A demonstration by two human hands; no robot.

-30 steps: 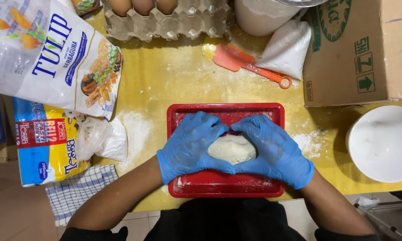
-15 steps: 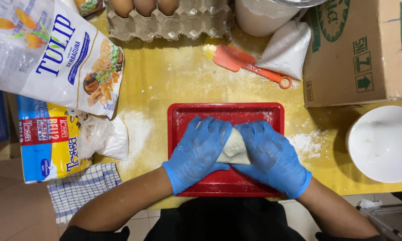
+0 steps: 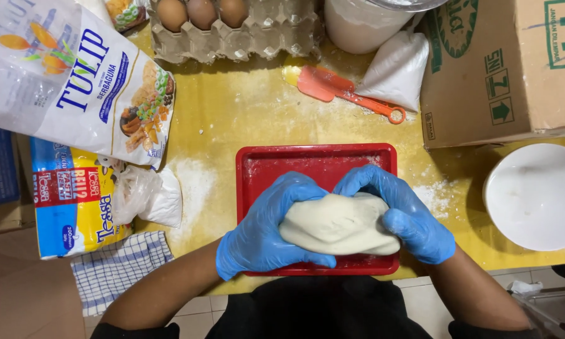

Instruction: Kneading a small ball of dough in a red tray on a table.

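Note:
A pale lump of dough (image 3: 339,224) is stretched wide between both gloved hands, just above a red rectangular tray (image 3: 317,163) dusted with flour. My left hand (image 3: 267,229), in a blue glove, grips the dough's left end from below and behind. My right hand (image 3: 398,213), also in a blue glove, curls over the dough's top and right end. The near part of the tray is hidden under the hands and dough.
A large flour bag (image 3: 75,81) and a tissue pack (image 3: 72,201) lie left, with a checked cloth (image 3: 116,267) below. An egg carton (image 3: 232,28), orange spatula (image 3: 342,88), small white bag (image 3: 395,66), cardboard box (image 3: 508,69) and white bowl (image 3: 537,194) surround the tray.
The dough went from a small ball cupped between the palms to a wider flattened mass. Both hands have shifted toward the tray's near edge.

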